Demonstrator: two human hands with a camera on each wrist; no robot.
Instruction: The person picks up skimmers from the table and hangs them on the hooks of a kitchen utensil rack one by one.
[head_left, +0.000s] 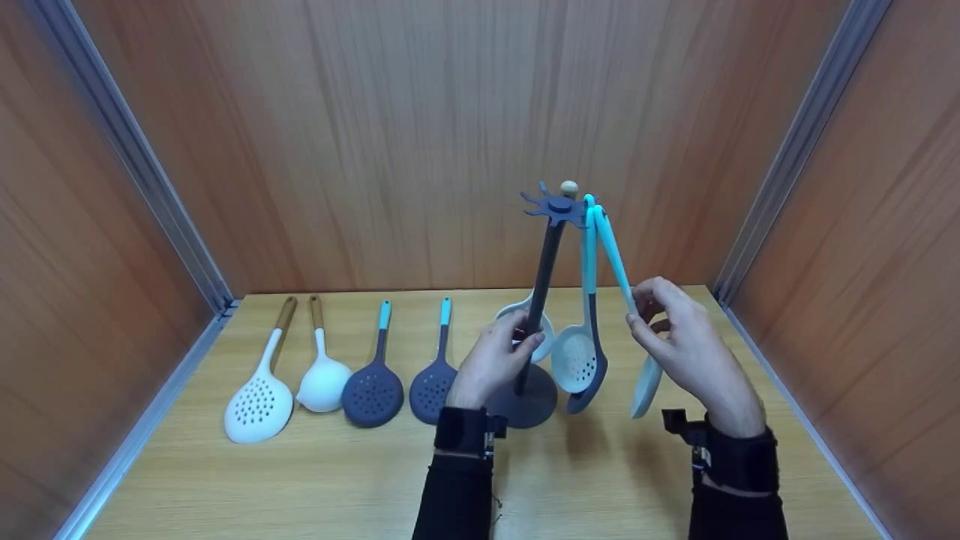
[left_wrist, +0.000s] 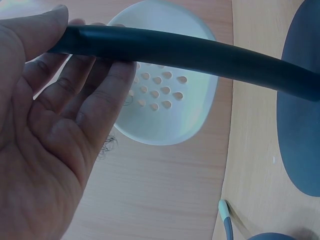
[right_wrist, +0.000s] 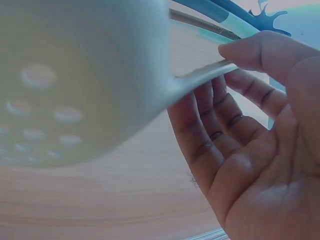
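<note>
While the left hand [head_left: 491, 364] grips the dark pole of the utensil stand [head_left: 550, 266], I watch the right hand [head_left: 684, 341] pinch the turquoise-handled utensil [head_left: 616, 259] between thumb and fingers, right of centre in the head view. Its pale, perforated head hangs above the bench [head_left: 360, 487]; its top end is up near the stand's hooks, though I cannot tell whether it sits on one. I judge it light and stiff in the handle, perhaps a little flexible in the head, smooth enough to swivel in a loose pinch and hardly fragile. I'd take it mid-handle, leaving the top end free.

Just left of it hang a pale perforated spoon [head_left: 574, 356] and a dark utensil [head_left: 586, 399]; their handles crowd the same side and could snag it. Another pale utensil [head_left: 546, 341] shows partly hidden behind the pole. Towards the lower left of that view lie a white skimmer [head_left: 259, 409], a white ladle [head_left: 324, 384], a dark skimmer [head_left: 373, 394] and a second dark skimmer [head_left: 430, 386].
</note>
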